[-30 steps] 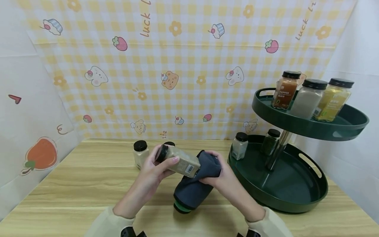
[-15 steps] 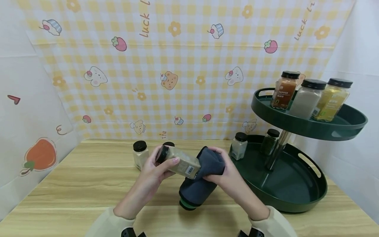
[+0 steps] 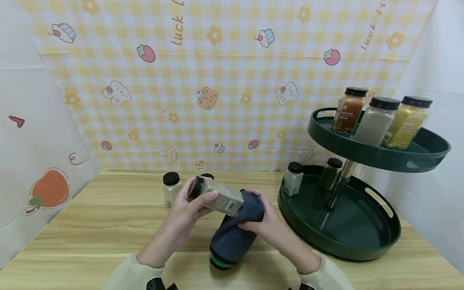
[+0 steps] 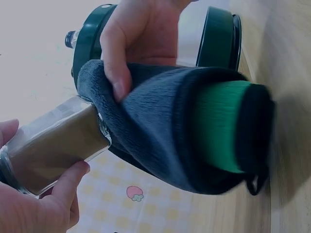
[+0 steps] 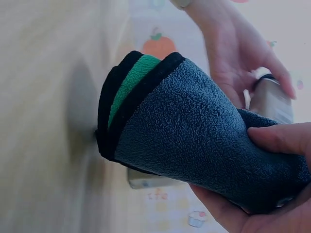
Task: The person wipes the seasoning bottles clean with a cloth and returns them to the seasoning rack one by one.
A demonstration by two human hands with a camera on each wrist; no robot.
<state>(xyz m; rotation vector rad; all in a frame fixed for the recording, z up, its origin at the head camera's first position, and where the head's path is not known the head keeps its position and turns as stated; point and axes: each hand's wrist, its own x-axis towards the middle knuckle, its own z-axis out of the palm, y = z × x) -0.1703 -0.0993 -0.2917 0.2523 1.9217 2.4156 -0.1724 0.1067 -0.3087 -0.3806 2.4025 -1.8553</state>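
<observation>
My left hand (image 3: 186, 211) holds a square spice jar (image 3: 222, 196) by its black-lidded end, tilted with its base to the right. The jar's contents look light brown in the left wrist view. In my right hand (image 3: 266, 225) is a dark grey-blue cloth (image 3: 233, 241), bunched against the jar's base and hanging down from there. Green lining and black edging show at the cloth's lower end, close over the table. The right thumb lies across the folded cloth (image 5: 184, 131) in the right wrist view, while the fingers behind are partly covered.
Behind my left hand stand a black-lidded jar (image 3: 172, 189) and another jar, of which mainly the lid (image 3: 207, 176) shows. A two-tier green tray stand (image 3: 340, 245) on the right bears several spice jars. A checked cloth (image 3: 232, 121) hangs behind the wooden table (image 3: 90, 225).
My right hand and the cloth shifted slightly up and right, then back down and left along the jar's base. The left hand and jar have barely moved.
</observation>
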